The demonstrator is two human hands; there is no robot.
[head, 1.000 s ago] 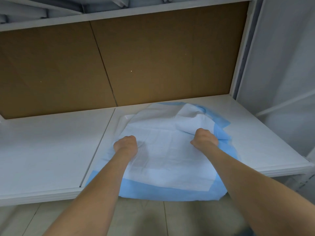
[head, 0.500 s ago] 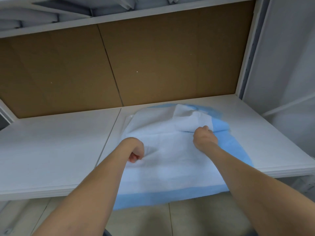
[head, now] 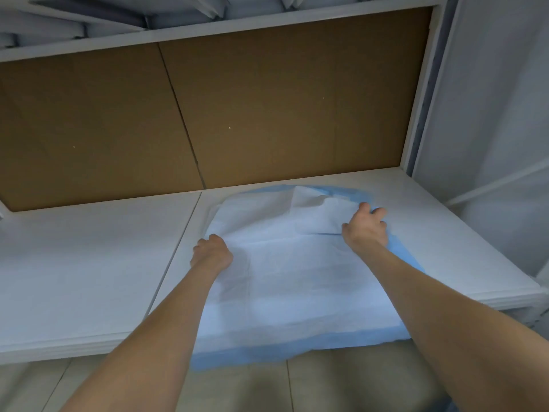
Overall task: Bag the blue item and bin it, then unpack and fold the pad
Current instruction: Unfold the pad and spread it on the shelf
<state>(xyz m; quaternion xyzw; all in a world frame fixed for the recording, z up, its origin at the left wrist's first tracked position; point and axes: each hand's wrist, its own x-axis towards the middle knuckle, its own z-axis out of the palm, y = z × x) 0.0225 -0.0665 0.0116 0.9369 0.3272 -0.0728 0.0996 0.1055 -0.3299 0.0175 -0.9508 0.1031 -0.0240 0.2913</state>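
As pad (head: 297, 278) lies between, left fingers (head: 205, 242), right fingers (head: 375, 213) gripping it

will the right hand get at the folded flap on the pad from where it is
Probably yes: the right hand grips the pad right beside the flap, with nothing between them.

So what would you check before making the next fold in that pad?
1. Grip of left hand on the left edge of the pad: ok.
2. Grip of right hand on its far right part: ok.
3. Pad flat: not ok, far end rumpled.
4. Pad wholly on shelf: not ok, near edge hangs over the front.
5. Right corners matched: cannot tell, hand hides them.
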